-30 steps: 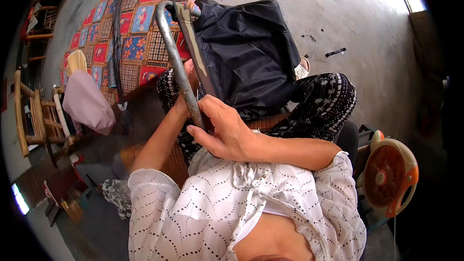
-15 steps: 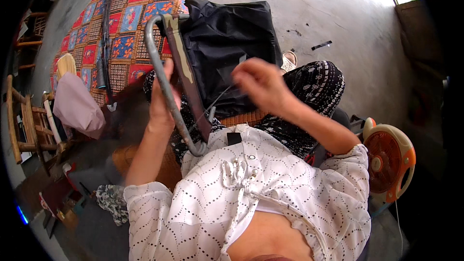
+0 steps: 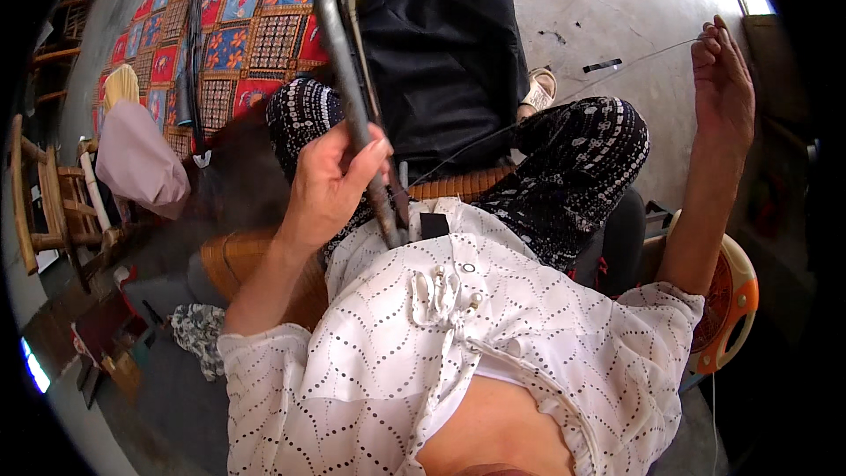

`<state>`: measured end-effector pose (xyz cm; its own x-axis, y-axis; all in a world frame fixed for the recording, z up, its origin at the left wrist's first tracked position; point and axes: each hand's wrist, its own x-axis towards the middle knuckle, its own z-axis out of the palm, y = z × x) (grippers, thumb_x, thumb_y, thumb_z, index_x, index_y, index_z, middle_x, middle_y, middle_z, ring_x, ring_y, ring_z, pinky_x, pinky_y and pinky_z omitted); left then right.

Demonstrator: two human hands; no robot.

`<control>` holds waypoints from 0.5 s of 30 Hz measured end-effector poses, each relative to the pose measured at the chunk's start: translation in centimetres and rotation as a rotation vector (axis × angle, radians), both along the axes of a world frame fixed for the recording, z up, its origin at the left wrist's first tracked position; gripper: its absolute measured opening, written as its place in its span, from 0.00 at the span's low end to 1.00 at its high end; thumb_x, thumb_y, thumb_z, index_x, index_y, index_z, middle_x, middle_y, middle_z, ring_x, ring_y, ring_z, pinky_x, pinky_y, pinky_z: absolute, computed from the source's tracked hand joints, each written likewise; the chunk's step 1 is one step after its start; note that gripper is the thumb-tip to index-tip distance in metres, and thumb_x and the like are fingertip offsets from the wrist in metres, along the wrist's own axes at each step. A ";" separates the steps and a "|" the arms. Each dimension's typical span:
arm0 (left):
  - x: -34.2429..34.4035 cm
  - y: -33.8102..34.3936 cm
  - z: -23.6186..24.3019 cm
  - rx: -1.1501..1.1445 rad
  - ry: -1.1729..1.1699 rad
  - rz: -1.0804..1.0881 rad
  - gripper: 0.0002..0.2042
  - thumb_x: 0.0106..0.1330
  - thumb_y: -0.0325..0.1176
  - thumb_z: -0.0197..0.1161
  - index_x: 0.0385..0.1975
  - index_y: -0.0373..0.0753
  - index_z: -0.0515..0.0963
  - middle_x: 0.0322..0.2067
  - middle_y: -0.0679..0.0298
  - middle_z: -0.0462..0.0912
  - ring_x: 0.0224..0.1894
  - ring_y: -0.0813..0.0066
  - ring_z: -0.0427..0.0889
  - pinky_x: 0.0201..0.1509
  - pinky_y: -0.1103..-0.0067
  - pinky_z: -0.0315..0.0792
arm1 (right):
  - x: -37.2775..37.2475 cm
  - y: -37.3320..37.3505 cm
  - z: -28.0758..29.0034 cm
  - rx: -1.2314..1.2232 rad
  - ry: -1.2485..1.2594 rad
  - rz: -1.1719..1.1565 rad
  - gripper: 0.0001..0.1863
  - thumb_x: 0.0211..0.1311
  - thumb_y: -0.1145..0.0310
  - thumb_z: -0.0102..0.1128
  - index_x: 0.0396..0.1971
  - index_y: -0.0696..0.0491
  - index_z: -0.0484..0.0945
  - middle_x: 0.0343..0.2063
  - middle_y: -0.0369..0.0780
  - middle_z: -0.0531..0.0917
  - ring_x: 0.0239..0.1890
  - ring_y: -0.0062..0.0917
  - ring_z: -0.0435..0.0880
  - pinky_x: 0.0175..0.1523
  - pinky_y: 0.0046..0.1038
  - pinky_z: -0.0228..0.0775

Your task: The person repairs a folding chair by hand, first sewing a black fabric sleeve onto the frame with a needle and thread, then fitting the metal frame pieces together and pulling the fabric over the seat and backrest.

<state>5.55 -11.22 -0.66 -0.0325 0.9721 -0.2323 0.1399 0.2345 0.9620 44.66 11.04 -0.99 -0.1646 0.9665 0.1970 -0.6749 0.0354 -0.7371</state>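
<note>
My left hand [image 3: 328, 187] is wrapped round a bent grey metal tube frame [image 3: 339, 48], whose lower end rests against my lap. A strip of fabric [image 3: 370, 79] runs along the frame, seen nearly edge-on. Beyond it black cloth [image 3: 441, 62] spreads over and past my knees. Far out to the right, my right hand [image 3: 724, 88] is raised with its fingers pressed together on a thin thread [image 3: 648, 55]. That thread stretches down across my knee toward the frame. Whether a needle is in those fingers is too small to tell.
A patterned red and blue cloth [image 3: 242, 35] covers the area at the far left, with dark rods [image 3: 192, 62] on it. Wooden chairs [image 3: 57, 203] stand left, near a pale pink cloth [image 3: 141, 159]. An orange and white fan [image 3: 736, 300] is beside my right elbow.
My right hand has swept from above the black cloth out to the far right, drawing the thread long. The frame has turned more edge-on, and my left hand now wraps round it.
</note>
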 end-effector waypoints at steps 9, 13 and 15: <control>2.9 12.1 0.0 0.062 0.000 -0.155 0.14 0.64 0.43 0.58 0.32 0.35 0.76 0.27 0.66 0.78 0.28 0.79 0.77 0.32 0.82 0.72 | -7.1 -10.1 7.3 0.149 -0.177 0.131 0.18 0.67 0.69 0.46 0.52 0.65 0.67 0.40 0.46 0.75 0.45 0.28 0.75 0.49 0.21 0.69; 4.9 18.3 -1.2 0.002 -0.084 -0.088 0.12 0.60 0.38 0.62 0.27 0.34 0.77 0.23 0.63 0.78 0.25 0.73 0.79 0.29 0.79 0.77 | -5.8 -8.5 12.3 -0.057 -0.004 0.930 0.14 0.65 0.68 0.47 0.45 0.59 0.70 0.36 0.44 0.76 0.41 0.27 0.75 0.42 0.25 0.70; 6.1 21.6 -2.4 -0.095 -0.163 -0.071 0.08 0.59 0.35 0.62 0.25 0.37 0.77 0.21 0.63 0.77 0.20 0.73 0.77 0.21 0.80 0.73 | -6.9 -9.6 13.8 0.059 0.151 0.894 0.07 0.62 0.70 0.48 0.36 0.56 0.74 0.29 0.40 0.74 0.30 0.24 0.72 0.31 0.25 0.66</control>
